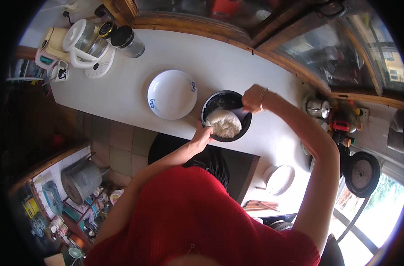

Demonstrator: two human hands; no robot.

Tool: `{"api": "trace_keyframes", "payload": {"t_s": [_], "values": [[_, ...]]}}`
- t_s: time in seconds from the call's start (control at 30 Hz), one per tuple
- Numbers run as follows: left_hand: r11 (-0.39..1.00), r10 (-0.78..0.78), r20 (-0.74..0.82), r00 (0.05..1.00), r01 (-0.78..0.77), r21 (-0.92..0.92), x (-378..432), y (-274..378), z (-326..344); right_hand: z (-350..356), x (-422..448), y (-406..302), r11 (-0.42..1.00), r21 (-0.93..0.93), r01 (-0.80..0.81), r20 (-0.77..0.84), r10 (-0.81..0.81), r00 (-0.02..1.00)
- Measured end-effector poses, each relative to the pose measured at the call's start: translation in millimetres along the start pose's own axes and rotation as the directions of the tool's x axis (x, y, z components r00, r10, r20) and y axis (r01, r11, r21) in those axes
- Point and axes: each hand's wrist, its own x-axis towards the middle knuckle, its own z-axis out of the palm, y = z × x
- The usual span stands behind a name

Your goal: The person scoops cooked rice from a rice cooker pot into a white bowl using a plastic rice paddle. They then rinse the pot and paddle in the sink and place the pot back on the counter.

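A dark inner cooking pot (223,98) sits near the front edge of the counter, holding a mass of white cooked rice (224,125). My left hand (203,135) grips the pot's rim at its near left side, thumb against the rim. From the upper right, my right hand (254,99) reaches over the pot and holds a pale rice paddle (239,112). The paddle's lower part is against or in the rice and partly hidden. Left of the pot stands a white bowl (172,94) with blue decoration and nothing inside it.
The pale countertop (119,86) runs below wooden-framed windows (195,25). A glass kettle (87,43) and a black-lidded jar (128,41) stand at the far left. Chopsticks (261,205) and a white container (279,179) lie to the lower right. A round black lid (361,174) is beyond my right arm.
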Motion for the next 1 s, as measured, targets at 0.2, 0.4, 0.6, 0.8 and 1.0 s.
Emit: {"api": "trace_keyframes", "payload": {"t_s": [0.2,0.4,0.6,0.8,1.0], "values": [[0.995,0.008,-0.001,1.0,-0.008,0.101,5,-2,-4,15,12,-22,0.997,0.072,-0.03,-0.152,0.04,0.987],[0.911,0.205,0.006,0.979,-0.193,0.365,-33,45,7,33,-7,-29,0.93,0.365,0.042,-0.362,0.1,0.927],[0.845,0.314,-0.057,0.948,-0.252,0.471,-88,115,-20,21,10,-64,0.607,0.774,0.183,-0.38,0.214,0.9],[0.565,0.66,-0.087,0.746,-0.417,0.712,-107,149,-70,-26,56,-94,0.554,0.802,0.224,-0.412,0.241,0.879],[0.092,0.881,-0.017,0.472,-0.136,0.986,-115,170,-82,-31,112,-96,0.511,0.811,0.285,-0.461,0.256,0.85]]}}
